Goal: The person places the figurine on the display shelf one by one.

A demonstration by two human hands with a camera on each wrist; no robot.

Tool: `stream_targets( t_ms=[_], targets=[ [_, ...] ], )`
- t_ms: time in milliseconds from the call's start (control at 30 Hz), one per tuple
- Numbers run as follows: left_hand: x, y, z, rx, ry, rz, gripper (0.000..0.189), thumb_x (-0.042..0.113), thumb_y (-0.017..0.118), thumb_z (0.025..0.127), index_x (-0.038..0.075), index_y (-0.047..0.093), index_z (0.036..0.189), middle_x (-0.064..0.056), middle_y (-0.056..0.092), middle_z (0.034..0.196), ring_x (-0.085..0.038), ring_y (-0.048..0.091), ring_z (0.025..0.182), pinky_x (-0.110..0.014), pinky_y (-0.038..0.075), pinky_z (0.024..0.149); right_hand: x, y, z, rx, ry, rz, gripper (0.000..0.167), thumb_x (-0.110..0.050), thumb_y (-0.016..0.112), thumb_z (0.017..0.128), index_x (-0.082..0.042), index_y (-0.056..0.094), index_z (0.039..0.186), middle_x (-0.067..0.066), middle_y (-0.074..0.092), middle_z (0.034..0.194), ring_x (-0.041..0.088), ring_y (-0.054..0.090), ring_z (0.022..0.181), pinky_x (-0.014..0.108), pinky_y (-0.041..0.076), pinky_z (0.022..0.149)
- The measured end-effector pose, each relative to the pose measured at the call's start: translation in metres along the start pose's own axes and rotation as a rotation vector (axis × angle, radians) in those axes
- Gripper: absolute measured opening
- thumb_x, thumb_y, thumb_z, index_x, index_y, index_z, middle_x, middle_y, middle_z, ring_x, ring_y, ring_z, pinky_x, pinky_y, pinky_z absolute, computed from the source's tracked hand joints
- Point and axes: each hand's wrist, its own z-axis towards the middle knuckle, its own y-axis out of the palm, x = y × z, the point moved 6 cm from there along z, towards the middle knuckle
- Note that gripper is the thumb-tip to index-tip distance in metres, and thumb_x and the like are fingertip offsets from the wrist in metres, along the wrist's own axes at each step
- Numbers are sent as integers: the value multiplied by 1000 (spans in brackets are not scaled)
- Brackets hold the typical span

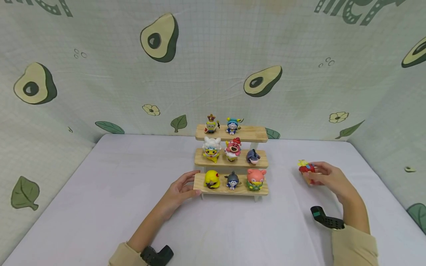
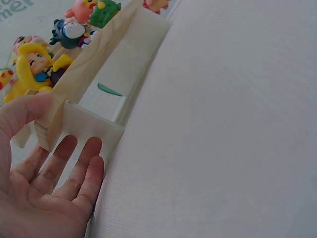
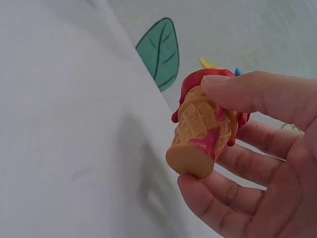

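My right hand (image 1: pixel 329 178) holds an ice cream cone figurine (image 1: pixel 307 170) off to the right of a three-tier wooden display stand (image 1: pixel 216 192). In the right wrist view, thumb and fingers pinch the waffle cone (image 3: pixel 198 121), whose flat base shows below red drips; its yellow top is mostly hidden. At the stand's left end, my left hand (image 1: pixel 179 190) grips the lowest board, thumb at the front corner and fingers toward the back. The left wrist view shows that thumb against the board's end (image 2: pixel 52 116), fingers beside the white support (image 2: pixel 91 121).
The bottom tier bears a yellow figurine (image 1: pixel 212 179), a grey-hooded one (image 1: pixel 232 180) and a pink one (image 1: pixel 255 180). Above stand a white-hooded figurine (image 1: pixel 212 149), a pink bear (image 1: pixel 233 149), a donkey (image 1: pixel 253 156), a crowned one (image 1: pixel 211 124) and a blue-hatted one (image 1: pixel 233 126).
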Motion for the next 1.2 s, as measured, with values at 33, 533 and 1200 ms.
stream_targets(
  t_ms=[33,533,1200],
  targets=[
    [0,0,0,-1,1,0,67,19,71,82,20,39,140,-11,44,135,-17,59,101,-26,46,86,-2,0,0,3,-9,8,65,-39,61,88,2,39,134,-18,54,91,2,59,73,18,47,68],
    [2,0,-2,-10,13,3,66,18,70,82,20,38,140,-12,44,135,-17,60,101,-26,47,86,53,-7,50,186,-44,97,74,-59,63,77,-18,38,134,2,56,123,8,62,91,35,44,88],
    [1,0,-1,-13,13,-2,65,17,69,83,21,39,140,-12,44,135,-18,60,102,-25,47,86,9,3,53,308,-235,375,60,-31,73,79,-19,44,130,2,60,123,9,63,95,14,51,73]
  ],
)
